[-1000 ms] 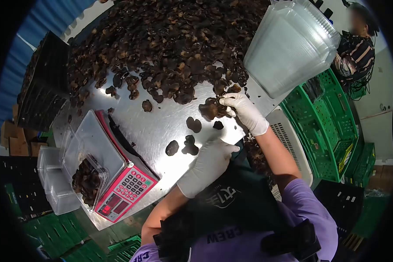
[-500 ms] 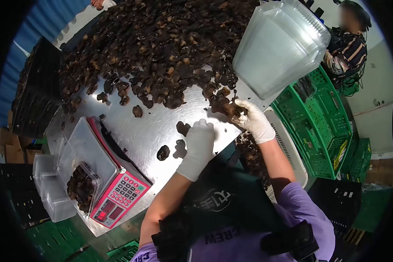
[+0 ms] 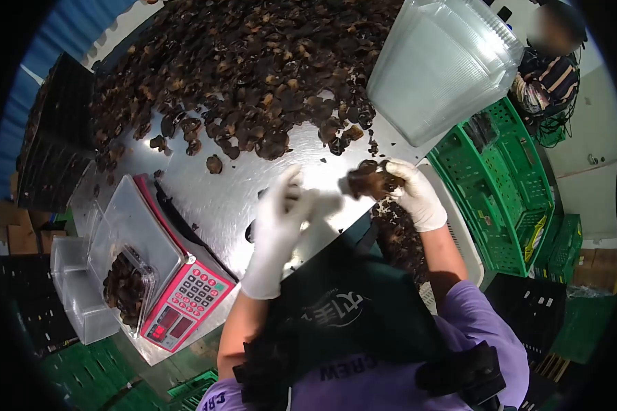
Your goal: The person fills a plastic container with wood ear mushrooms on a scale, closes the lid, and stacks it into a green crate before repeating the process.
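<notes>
At 8 o'clock in our view sit the small tubs [image 3: 75, 294], clear, thin-walled and stacked. At their 3 o'clock stands the scale [image 3: 185, 305], boxy with a red keypad. It carries a clear tray [image 3: 140, 226] holding a portion of dark pieces [image 3: 123, 288].

The bench [image 3: 219, 185] is brushed steel, shiny and bare towards us. From 10 to 1 o'clock it is buried under the mushroom pile [image 3: 253, 68], which is dark brown, crinkled and matt.

Our left hand [image 3: 277, 226], in a white glove, is raised above the bench at centre with its fingers up towards 12 o'clock. It is smeared by motion, so we cannot tell whether it grips anything. Half a second ago it lay lower, flat beside a few loose pieces that it now hides.

At its 3 o'clock our right hand [image 3: 418, 198], also gloved, closes around the clump [image 3: 369, 183]. The clump is a ragged dark wad with its long axis running from 3 to 9 o'clock and its free end pointing at the left hand. It was at the pile's edge before and now hangs clear of it, over the bench's near edge.

At 1 o'clock rises the tall tub stack [image 3: 445, 68], translucent and tapered. Green crates [image 3: 507, 198] of latticed plastic sit at 3 o'clock. Another person [image 3: 555, 75] is at 2 o'clock.
</notes>
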A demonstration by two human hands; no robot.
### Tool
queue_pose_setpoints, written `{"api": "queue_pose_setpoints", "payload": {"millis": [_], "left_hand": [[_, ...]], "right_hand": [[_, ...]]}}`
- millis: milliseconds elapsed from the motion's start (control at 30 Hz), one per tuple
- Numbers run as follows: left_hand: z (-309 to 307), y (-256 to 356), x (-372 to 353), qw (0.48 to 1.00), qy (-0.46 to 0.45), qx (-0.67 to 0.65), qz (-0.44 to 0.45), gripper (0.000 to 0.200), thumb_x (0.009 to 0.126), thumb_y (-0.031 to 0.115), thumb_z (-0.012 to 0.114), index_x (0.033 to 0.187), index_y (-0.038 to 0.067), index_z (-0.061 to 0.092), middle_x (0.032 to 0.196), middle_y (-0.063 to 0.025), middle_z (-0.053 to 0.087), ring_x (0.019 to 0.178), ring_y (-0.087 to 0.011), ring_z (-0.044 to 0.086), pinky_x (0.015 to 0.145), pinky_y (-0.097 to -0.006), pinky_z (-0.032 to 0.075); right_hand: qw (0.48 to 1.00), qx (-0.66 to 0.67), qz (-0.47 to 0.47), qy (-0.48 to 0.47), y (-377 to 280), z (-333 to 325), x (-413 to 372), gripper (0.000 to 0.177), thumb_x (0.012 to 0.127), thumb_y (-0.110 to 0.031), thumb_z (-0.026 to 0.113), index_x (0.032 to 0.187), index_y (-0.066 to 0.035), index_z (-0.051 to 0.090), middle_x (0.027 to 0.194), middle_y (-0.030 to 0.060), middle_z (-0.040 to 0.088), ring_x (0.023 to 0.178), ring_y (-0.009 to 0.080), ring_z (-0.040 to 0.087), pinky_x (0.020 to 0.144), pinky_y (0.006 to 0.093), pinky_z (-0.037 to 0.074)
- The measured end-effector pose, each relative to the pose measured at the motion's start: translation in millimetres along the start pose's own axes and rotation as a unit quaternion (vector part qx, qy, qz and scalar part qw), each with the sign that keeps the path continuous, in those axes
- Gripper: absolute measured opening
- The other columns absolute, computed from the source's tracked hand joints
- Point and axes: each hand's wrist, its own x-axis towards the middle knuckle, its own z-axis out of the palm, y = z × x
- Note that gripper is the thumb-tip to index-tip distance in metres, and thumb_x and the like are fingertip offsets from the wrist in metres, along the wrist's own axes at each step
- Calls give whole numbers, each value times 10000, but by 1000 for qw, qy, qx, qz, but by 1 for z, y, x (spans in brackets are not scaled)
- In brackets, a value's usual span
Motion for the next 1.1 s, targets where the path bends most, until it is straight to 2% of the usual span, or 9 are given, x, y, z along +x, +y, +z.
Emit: {"api": "queue_pose_setpoints", "payload": {"millis": [133, 167, 267, 333, 433, 667, 900, 967, 1100], "left_hand": [[15, 2, 11, 942, -193, -238, -135, 273, 956, 223, 582, 1108, -1, 611, 821, -54, 662, 692, -97, 611, 616, -194, 466], [12, -15, 18, 955, -167, -218, -115, 215, 943, 184, 587, 1080, 23, 629, 820, -37, 658, 610, -73, 550, 540, -189, 404], [-10, 4, 7, 976, -74, -198, -60, 229, 918, 159, 593, 1095, 19, 626, 827, -29, 653, 593, -39, 498, 507, -188, 367], [-26, -5, 4, 981, -43, -183, -54, 241, 902, 107, 597, 1118, 2, 613, 881, -57, 673, 693, -67, 570, 554, -192, 429], [-40, -14, 1, 952, 2, -295, 77, 296, 841, -41, 596, 1134, -5, 590, 1125, -128, 649, 994, -171, 634, 801, -262, 538], [-56, -20, -2, 935, 27, -321, 146, 334, 830, 3, 657, 1147, -1, 553, 1218, -156, 598, 1060, -212, 624, 903, -309, 533], [-52, -31, 2, 913, 21, -386, 127, 292, 865, -40, 621, 1142, 11, 545, 1217, -161, 596, 1068, -224, 617, 935, -327, 521], [-50, -30, 1, 921, 22, -364, 139, 324, 857, -84, 590, 1159, 21, 538, 1216, -146, 603, 1062, -204, 612, 919, -306, 510], [-44, -19, -9, 950, 48, -288, 111, 344, 844, -102, 524, 1165, 21, 520, 1135, -100, 620, 1001, -153, 611, 854, -264, 497]], "right_hand": [[970, -243, -17, 8, 0, 78, 3, 162, 897, -140, 627, 899, 9, 691, 723, 16, 639, 511, 40, 475, 478, 180, 366], [959, -280, -8, -30, -6, 91, -1, 175, 919, -128, 598, 1013, 4, 665, 771, -2, 632, 645, 48, 524, 568, 183, 406], [979, -204, -28, -16, -6, 106, 2, 205, 932, -126, 584, 1076, 10, 641, 755, -2, 600, 637, 54, 484, 572, 185, 392], [983, -174, -32, -40, 4, 88, 12, 226, 960, -147, 547, 1110, 4, 625, 756, -1, 563, 613, 59, 442, 569, 192, 373], [991, -130, -14, -39, 18, 81, 21, 260, 959, -129, 521, 1179, -15, 601, 822, 19, 591, 638, 61, 486, 590, 183, 387], [984, -170, 4, -56, 37, 93, 25, 450, 843, -25, 526, 1293, -37, 529, 1005, 58, 583, 790, 94, 598, 688, 214, 475], [971, -222, 4, -87, 49, 132, 31, 311, 906, -40, 549, 1216, -18, 568, 923, 41, 622, 739, 79, 592, 630, 187, 453], [955, -259, 102, -98, 51, 141, 36, 200, 930, -68, 565, 1116, -6, 608, 837, 28, 634, 680, 69, 575, 603, 193, 447], [966, -208, 118, -94, 59, 160, 36, 136, 930, -132, 610, 909, -3, 647, 725, 7, 611, 609, 50, 536, 534, 209, 428]]}}
